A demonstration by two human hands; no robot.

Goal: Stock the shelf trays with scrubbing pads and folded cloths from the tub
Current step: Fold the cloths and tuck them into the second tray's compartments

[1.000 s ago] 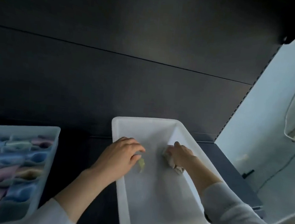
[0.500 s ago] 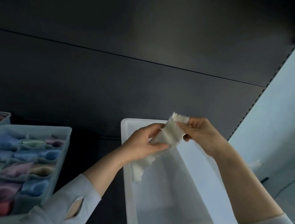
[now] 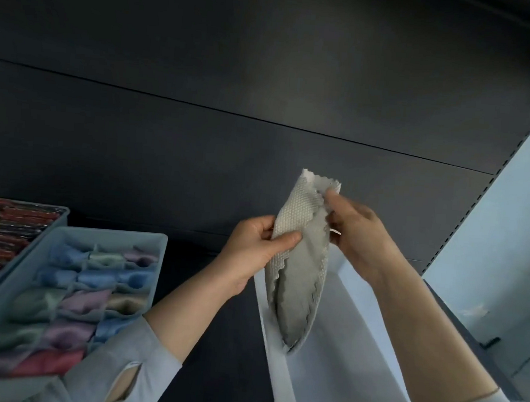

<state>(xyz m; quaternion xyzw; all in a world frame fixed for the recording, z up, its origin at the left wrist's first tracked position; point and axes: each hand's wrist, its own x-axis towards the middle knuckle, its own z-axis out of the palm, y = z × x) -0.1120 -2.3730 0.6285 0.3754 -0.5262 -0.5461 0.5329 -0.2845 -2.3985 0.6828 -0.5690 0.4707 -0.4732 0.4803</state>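
Above a white plastic tub at the right of a dark shelf, a person holds up one pale grey cloth with both hands. That single cloth, waffle-textured with zigzag-cut edges, hangs roughly upright and loosely folded along its length, its lower tip reaching down to the tub's left rim. One left hand grips the cloth's left edge near the middle, thumb curled across the front and fingers behind. One right hand pinches the upper right edge between fingertips, just below the cloth's top corner. Both forearms are bare, with pale grey sleeves pushed up; the left sleeve shows an opening near the cuff.

Two trays sit at the left of the shelf. A blue-grey divided tray, the nearer to the hands, carries rolled or folded cloths in its compartments, in blue, green, lilac, peach and red; the blur keeps them from being counted exactly. Behind and left of it, a second tray is packed with red and green items in shiny wrapping, also too blurred to count.

Dark panels form the back of the shelving, crossed by two horizontal seams. At the right edge runs a slotted upright, and beyond it stands a pale blue wall.
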